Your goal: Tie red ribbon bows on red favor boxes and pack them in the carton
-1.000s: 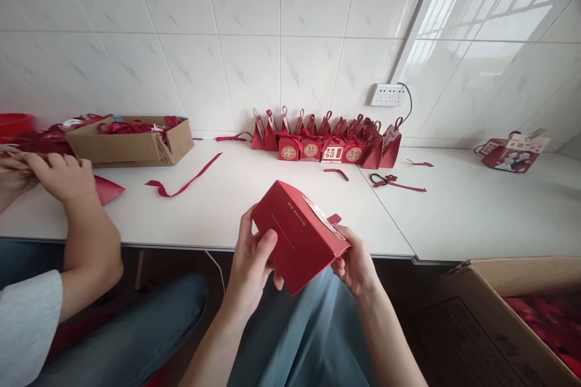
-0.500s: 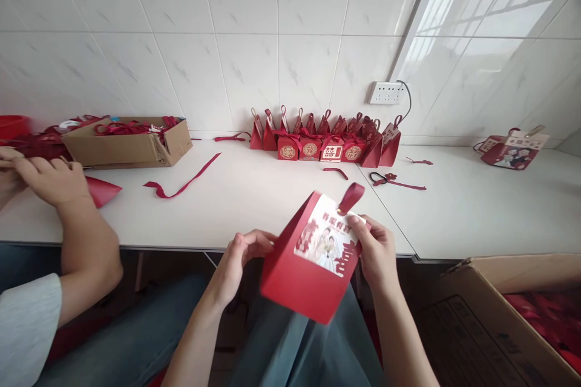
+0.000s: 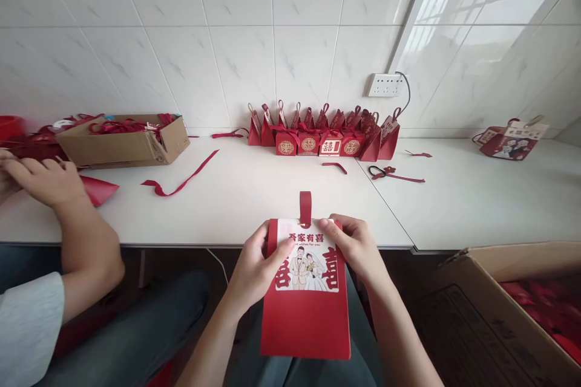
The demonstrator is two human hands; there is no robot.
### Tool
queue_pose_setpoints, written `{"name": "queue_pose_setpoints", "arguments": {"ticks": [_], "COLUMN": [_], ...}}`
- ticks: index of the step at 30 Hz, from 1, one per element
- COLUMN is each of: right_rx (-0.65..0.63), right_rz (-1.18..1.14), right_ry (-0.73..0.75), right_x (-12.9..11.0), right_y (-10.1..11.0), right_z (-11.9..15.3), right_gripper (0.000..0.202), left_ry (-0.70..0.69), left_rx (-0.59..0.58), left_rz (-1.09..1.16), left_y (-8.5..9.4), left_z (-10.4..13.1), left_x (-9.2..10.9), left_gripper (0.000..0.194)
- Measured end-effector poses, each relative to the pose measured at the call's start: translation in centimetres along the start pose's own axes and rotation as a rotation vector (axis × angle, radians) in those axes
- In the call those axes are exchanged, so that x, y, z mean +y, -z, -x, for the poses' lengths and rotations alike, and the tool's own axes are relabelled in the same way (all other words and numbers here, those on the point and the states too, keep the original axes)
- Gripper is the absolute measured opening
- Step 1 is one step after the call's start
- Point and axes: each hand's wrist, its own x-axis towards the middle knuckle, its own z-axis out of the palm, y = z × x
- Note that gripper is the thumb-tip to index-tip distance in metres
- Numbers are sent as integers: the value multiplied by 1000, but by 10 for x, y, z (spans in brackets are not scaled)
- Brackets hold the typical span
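A red wedding favor box [image 3: 305, 323] is held up over my lap, its printed face toward me. That face carries a white panel with a bride and groom drawing and red characters. A red ribbon loop [image 3: 305, 205] stands up from its top edge. My left hand [image 3: 259, 263] grips the box's upper left side, thumb lying on the panel. My right hand [image 3: 351, 242] pinches the upper right corner, thumb in front. The fingers behind the box are hidden.
Finished red boxes [image 3: 318, 133] stand along the wall. Loose ribbons [image 3: 181, 184] and a black loop [image 3: 377, 172] lie on the white table [image 3: 218, 217]. Cardboard boxes [image 3: 122, 148] hold red pieces, another [image 3: 481, 308] at lower right. A co-worker's hand [image 3: 45, 181] is at left.
The favor box has turned from tilted to upright and facing me, and its loop now points straight up. My left hand has moved from the side edge to grip its upper left.
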Motion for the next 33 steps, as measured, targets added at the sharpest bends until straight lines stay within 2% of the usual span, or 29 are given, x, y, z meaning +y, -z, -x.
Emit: {"name": "queue_pose_setpoints", "arguments": {"ticks": [5, 7, 9, 12, 14, 16, 18, 21, 23, 27, 30, 33], "right_rx": [-119, -124, -7, 275, 359, 339, 293, 268, 267, 171, 71, 71], "right_rz": [-87, -114, -149, -288, -434, -570, -660, -698, -715, -830, -947, -973], "right_ry": [43, 46, 53, 1, -84, -163, -201, -205, -197, -204, -273, -319], "right_x": [3, 7, 12, 19, 21, 22, 20, 16, 16, 25, 35, 40], "right_y": [6, 8, 11, 17, 23, 28, 31, 33, 34, 34, 32, 28], "right_z": [12, 13, 10, 0, -6, -7, -5, 2, 3, -1, -4, 0], "right_gripper": [32, 29, 29, 30, 31, 33, 36, 39, 36, 31, 25, 19], "left_ry": [-24, -42, -78, -120, -117, -85, -15, 89, 111, 39, -53, -107], "left_rx": [102, 109, 77, -10, -90, -181, -237, -218, -197, -181, -189, -215], "left_rz": [-10, 27, 95, 223, 294, 352, 427, 562, 603, 558, 472, 384], "left_y": [0, 3, 5, 4, 2, -3, -8, -14, -15, -14, -14, -18], "left_z": [0, -2, -4, -6, -8, -13, -19, -30, -33, -25, -15, -7], "left_x": [1, -2, -6, -13, -17, -22, -27, -33, -34, -29, -19, -10], "left_gripper": [37, 40, 46, 60, 65, 59, 43, 40, 40, 36, 32, 37]}}
